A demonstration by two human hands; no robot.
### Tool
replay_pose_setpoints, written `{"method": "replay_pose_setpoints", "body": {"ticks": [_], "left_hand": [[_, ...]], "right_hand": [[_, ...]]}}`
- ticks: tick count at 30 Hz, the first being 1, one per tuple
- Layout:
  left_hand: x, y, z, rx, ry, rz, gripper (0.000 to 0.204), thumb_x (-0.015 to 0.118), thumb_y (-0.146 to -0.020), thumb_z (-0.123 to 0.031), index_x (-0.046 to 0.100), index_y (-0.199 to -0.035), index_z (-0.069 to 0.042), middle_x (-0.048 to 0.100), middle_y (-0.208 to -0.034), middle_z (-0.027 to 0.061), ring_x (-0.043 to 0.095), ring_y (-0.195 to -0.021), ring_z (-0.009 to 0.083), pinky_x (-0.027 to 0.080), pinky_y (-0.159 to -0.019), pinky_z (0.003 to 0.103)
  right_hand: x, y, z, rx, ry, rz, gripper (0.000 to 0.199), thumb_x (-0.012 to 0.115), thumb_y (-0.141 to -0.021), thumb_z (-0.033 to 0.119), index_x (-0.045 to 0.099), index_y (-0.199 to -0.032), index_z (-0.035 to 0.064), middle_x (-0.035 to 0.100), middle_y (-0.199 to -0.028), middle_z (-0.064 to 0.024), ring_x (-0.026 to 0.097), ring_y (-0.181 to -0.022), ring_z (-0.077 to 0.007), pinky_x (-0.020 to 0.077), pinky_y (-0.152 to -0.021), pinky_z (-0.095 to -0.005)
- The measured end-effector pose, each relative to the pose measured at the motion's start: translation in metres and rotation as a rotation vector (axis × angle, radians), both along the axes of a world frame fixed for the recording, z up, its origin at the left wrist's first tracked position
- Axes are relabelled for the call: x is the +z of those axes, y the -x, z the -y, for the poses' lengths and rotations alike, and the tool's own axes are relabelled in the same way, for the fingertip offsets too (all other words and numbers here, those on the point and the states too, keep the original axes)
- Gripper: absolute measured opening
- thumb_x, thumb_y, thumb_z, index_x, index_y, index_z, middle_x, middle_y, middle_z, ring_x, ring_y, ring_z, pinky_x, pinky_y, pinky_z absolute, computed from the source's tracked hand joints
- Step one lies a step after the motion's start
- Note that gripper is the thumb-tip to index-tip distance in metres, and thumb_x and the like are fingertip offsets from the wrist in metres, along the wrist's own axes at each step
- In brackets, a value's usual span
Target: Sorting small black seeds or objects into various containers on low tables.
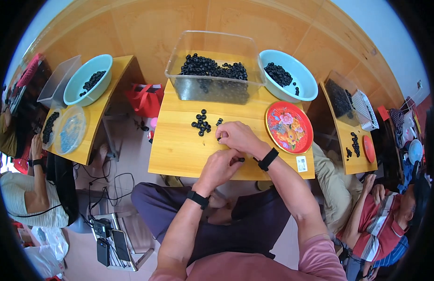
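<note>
My left hand (220,167) is closed near the table's front edge, with a small black part (241,159) showing between its thumb and fingers. Just beyond it, my right hand (239,136) bends down over the tabletop, its fingertips pinched on a tiny dark piece (219,139). The two hands are close together. To their left lies a loose group of black ring-shaped parts (201,124). A few smaller black pieces (219,121) sit beside my right fingers. My fingers partly hide what each hand holds.
A clear plastic bin (212,91) of black parts stands at the table's back, beside a light blue basin (303,86) with more. A red floral tray (289,127) lies at the right. People sit at side tables left and right. Cables (114,189) trail over the floor at left.
</note>
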State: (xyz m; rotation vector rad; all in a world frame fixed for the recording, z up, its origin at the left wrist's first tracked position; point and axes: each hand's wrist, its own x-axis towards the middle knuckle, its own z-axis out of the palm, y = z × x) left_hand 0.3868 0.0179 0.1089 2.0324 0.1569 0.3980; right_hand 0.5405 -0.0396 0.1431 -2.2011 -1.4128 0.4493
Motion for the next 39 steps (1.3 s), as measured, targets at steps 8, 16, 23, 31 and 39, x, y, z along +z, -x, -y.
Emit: {"method": "replay_pose_setpoints", "body": {"ticks": [8,16,23,31,39], "left_hand": [[-0.004,-0.001,-0.003,0.102,0.249,0.033,0.021,0.076,-0.089,-0.01,0.071,-0.108,0.0,0.076,-0.09,0.0125,0.073,-0.079,0.0187,0.058,-0.074,0.031],[-0.003,-0.001,-0.003,0.115,0.216,0.005,0.023,0.077,-0.089,-0.01,0.071,-0.108,0.001,0.077,-0.09,0.0123,0.074,-0.079,0.0172,0.058,-0.073,0.029],[-0.004,0.0,-0.002,0.117,0.23,-0.012,0.024,0.078,-0.089,-0.012,0.071,-0.107,0.001,0.076,-0.089,0.0128,0.074,-0.078,0.0168,0.058,-0.072,0.029],[-0.005,0.0,-0.003,0.089,0.186,0.008,0.023,0.078,-0.089,-0.012,0.071,-0.107,0.0,0.075,-0.086,0.0116,0.071,-0.075,0.0157,0.057,-0.071,0.03],[0.001,0.001,-0.004,0.056,0.248,-0.028,0.021,0.074,-0.092,-0.01,0.067,-0.107,0.003,0.075,-0.09,0.0182,0.074,-0.08,0.0253,0.058,-0.073,0.034]], "right_hand": [[0.026,0.003,0.045,-0.11,-0.117,-0.096,0.02,0.064,-0.085,0.01,0.073,-0.099,0.0005,0.074,-0.093,-0.0171,0.072,-0.083,-0.0355,0.0562,-0.076,-0.0421],[0.021,0.034,0.091,-0.113,-0.264,0.063,0.017,0.07,-0.087,0.006,0.073,-0.103,-0.0004,0.074,-0.095,-0.0167,0.074,-0.084,-0.031,0.0578,-0.073,-0.0365],[0.021,0.046,0.093,-0.121,-0.274,0.097,0.015,0.069,-0.088,0.007,0.071,-0.102,0.0012,0.072,-0.094,-0.0164,0.07,-0.085,-0.0372,0.0574,-0.074,-0.0428],[0.013,0.048,0.092,-0.098,-0.338,0.152,0.012,0.069,-0.088,0.004,0.073,-0.099,0.0002,0.072,-0.09,-0.0167,0.071,-0.081,-0.0349,0.0576,-0.07,-0.0389],[0.014,0.053,0.088,-0.169,-0.325,0.098,0.012,0.066,-0.09,0.005,0.072,-0.099,-0.0006,0.071,-0.088,-0.0212,0.07,-0.081,-0.0397,0.0563,-0.069,-0.0437]]}}
